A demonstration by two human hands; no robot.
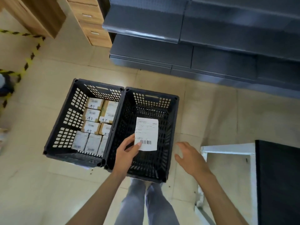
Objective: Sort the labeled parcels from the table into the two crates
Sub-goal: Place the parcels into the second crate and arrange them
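Currently, step in hand: placement of one flat white parcel with printed barcode label (146, 133) into the empty black perforated plastic crate on the right (173, 120); the left black crate (65, 114) at nine o'clock already holds small boxed parcels (93, 125). Left hand (125, 153) pinches the parcel's lower-left edge, parcel extending toward one o'clock above the crate interior. Right hand (189, 157) hovers spread and empty at three o'clock; next move likely calls for lowering and release.

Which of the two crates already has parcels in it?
The left crate: small labeled boxes cover its floor. The right crate, touching it, shows none; the left hand holds a labeled parcel above it.
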